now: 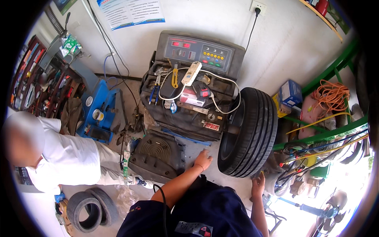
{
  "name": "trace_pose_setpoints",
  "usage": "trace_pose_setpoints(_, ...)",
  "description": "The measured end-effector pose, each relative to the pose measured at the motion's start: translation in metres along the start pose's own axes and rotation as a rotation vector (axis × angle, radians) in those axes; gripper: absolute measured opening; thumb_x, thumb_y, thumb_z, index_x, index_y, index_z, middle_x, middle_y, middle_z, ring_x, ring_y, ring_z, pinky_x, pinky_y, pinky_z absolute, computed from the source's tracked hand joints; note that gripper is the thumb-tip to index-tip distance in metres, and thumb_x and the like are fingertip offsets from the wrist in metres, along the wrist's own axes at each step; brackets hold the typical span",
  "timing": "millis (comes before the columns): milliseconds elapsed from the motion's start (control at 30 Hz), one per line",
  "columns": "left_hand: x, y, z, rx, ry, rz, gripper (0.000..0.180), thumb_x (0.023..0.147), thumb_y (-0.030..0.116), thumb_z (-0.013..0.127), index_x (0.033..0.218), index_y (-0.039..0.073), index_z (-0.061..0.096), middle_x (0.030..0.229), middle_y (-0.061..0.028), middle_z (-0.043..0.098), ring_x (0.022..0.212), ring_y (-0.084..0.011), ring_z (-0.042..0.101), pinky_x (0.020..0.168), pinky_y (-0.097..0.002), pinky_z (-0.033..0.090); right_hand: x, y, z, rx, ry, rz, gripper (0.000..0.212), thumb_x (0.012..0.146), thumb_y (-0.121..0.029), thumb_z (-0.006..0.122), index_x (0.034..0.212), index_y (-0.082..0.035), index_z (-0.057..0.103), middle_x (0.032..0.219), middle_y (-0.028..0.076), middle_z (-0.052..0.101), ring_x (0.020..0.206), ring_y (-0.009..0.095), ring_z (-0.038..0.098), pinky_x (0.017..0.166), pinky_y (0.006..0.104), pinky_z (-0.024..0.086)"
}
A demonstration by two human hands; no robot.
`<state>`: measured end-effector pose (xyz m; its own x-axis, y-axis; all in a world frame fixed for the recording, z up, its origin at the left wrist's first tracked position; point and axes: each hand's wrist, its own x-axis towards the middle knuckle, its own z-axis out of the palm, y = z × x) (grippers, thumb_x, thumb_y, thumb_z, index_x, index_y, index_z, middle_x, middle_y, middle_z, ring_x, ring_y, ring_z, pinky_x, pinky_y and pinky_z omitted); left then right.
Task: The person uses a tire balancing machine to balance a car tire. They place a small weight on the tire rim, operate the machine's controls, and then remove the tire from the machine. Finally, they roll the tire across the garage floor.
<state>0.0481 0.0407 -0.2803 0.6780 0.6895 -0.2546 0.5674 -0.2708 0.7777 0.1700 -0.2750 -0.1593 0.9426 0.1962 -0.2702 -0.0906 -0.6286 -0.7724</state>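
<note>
A car wheel with a black tyre [258, 134] stands upright at the right side of a wheel balancer [173, 118], apparently on its shaft. My left hand [203, 159] is in front of the machine, left of the tyre and apart from it. Its fingers are loosely bent, with nothing visible in them. Below the tyre's lower right edge is my right hand [258, 185], fingers apart and close to the tread; whether it touches is unclear. On the balancer's top tray lie a yellow utility knife [175, 78], blue-handled pliers [154, 93], a white power strip [191, 74] and a small box [192, 97].
A person in white [75, 158] is at the left, beside a blue machine [98, 114]. Two loose tyres [84, 211] lie on the floor at lower left. At right, a green rack [316, 138] carries an orange cord [331, 96] and hoses; a fan [331, 209] stands below.
</note>
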Motion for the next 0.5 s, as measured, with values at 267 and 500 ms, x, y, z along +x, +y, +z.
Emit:
trace_pose_setpoints(267, -0.047, 0.149, 0.025, -0.242, 0.036, 0.173, 0.044, 0.083, 0.022, 0.060, 0.119, -0.002, 0.054, 0.114, -0.0230, 0.058, 0.092, -0.0339, 0.064, 0.082, -0.0396, 0.053, 0.034, 0.020, -0.041, -0.051, -0.017, -0.181, 0.064, 0.085, -0.016, 0.064, 0.143, -0.006, 0.039, 0.133, 0.017, 0.051, 0.117, 0.032, 0.055, 0.098, 0.0401, 0.044)
trace_pose_setpoints(500, -0.098, 0.152, 0.071, -0.086, -0.062, 0.047, 0.051, 0.082, 0.025, 0.061, 0.125, 0.000, 0.050, 0.120, -0.0268, 0.056, 0.112, -0.0416, 0.055, 0.096, -0.0429, 0.046, 0.044, 0.071, -0.059, 0.062, -0.127, -0.207, 0.065, 0.085, -0.015, 0.064, 0.144, -0.006, 0.038, 0.133, 0.017, 0.051, 0.115, 0.029, 0.056, 0.096, 0.0389, 0.046)
